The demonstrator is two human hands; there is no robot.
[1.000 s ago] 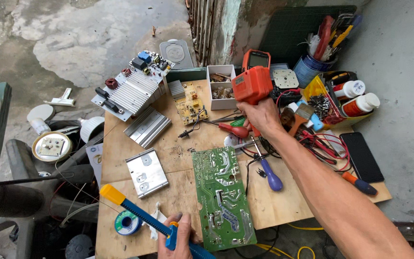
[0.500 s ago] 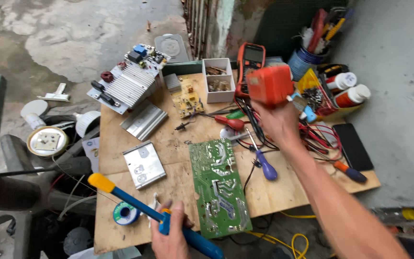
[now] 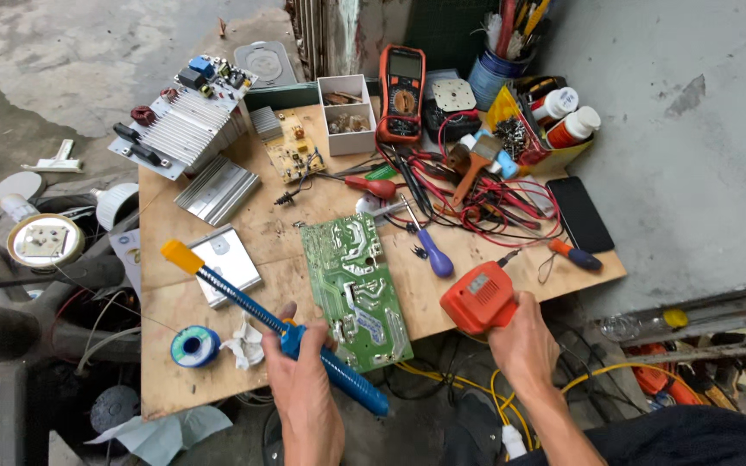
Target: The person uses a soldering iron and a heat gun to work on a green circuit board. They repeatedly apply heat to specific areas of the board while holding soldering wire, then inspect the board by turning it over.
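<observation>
Left hand [image 3: 300,380] is wrapped tight around a blue desoldering pump [image 3: 274,324], a long ribbed tube with a yellow plunger cap at its far left end, slanting across the near edge of the plywood board [image 3: 218,362]. Right hand [image 3: 524,345] grips an orange soldering gun [image 3: 479,298], a blocky matte plastic body held just off the near right edge of the board, its thin dark tip poking up and away. Between the two hands lies the green circuit board [image 3: 354,289], flat, solder side up, shiny traces and pale silver blobs catching the light, long edge running near to far. The pump's blue barrel passes just beside its near left corner.

Left of the pump, a small spool of solder wire [image 3: 193,346], blue rim, with a crumpled white tissue [image 3: 242,338] next to it. A square brushed-metal plate [image 3: 224,263] sits behind the pump. Further back left, a finned aluminium heatsink [image 3: 179,129] with components on top, ridged and dull grey. A purple-handled screwdriver [image 3: 429,250] lies just right of the green board. Far centre, an orange-cased multimeter [image 3: 401,91] stands among tangled red and black leads [image 3: 485,207]. A black phone [image 3: 580,214] lies flat, glossy, at the right edge.
</observation>
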